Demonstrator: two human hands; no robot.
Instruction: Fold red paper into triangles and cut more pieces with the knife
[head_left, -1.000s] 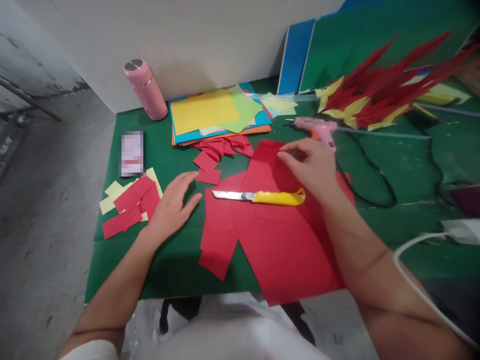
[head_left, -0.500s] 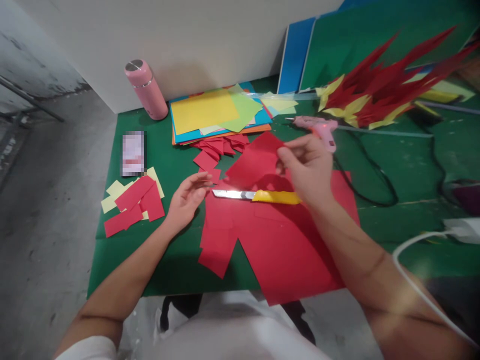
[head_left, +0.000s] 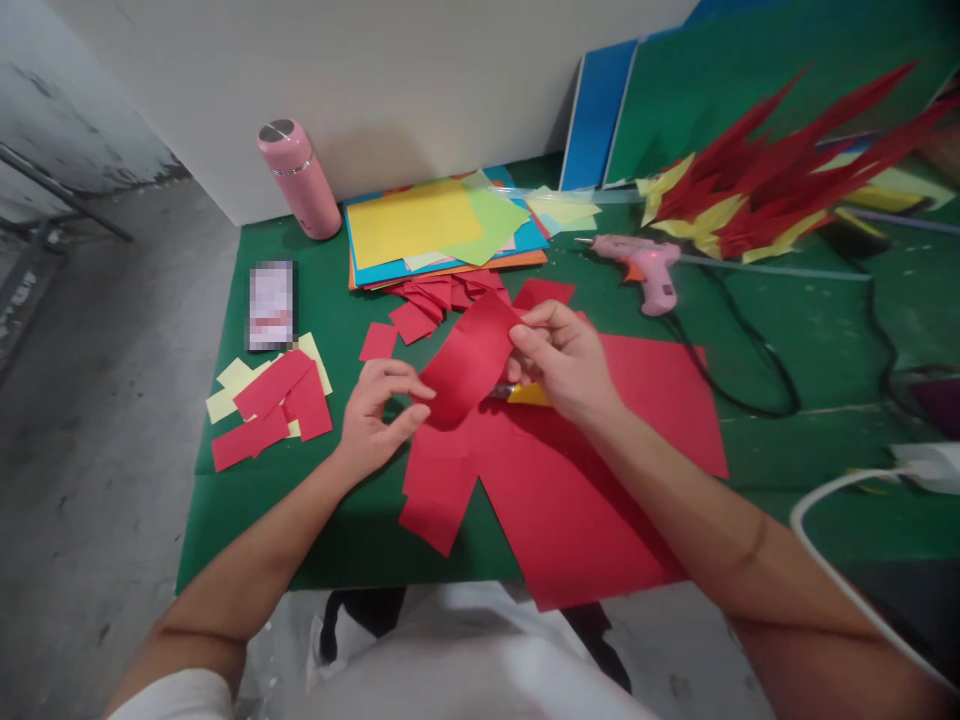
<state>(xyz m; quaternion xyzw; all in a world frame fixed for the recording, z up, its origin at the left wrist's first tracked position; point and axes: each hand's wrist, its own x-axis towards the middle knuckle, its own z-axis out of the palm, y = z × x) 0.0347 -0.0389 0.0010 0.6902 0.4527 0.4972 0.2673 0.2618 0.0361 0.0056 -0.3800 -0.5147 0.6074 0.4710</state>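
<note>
Both hands hold one red paper strip (head_left: 469, 362) above the green table (head_left: 360, 530). My right hand (head_left: 564, 360) pinches its upper end, fingers closed. My left hand (head_left: 377, 414) pinches its lower end between thumb and fingers. Under the strip lie large red paper sheets (head_left: 577, 470). A yellow-handled utility knife (head_left: 529, 394) rests on them, mostly hidden behind the strip and my right hand. Small red paper pieces (head_left: 442, 295) lie scattered just beyond.
A pink bottle (head_left: 298, 180) stands at the back left, a phone (head_left: 270, 304) near it. Red and yellow cut pieces (head_left: 270, 405) lie left. Coloured paper stack (head_left: 439, 225), pink glue gun (head_left: 643, 268) with black cord, red-yellow spiky paper craft (head_left: 772, 175), white cable (head_left: 832, 560) at right.
My right hand lifted a red strip off the sheets and brought it leftward. My left hand rose from the table and took hold of its lower end. The knife stayed put.
</note>
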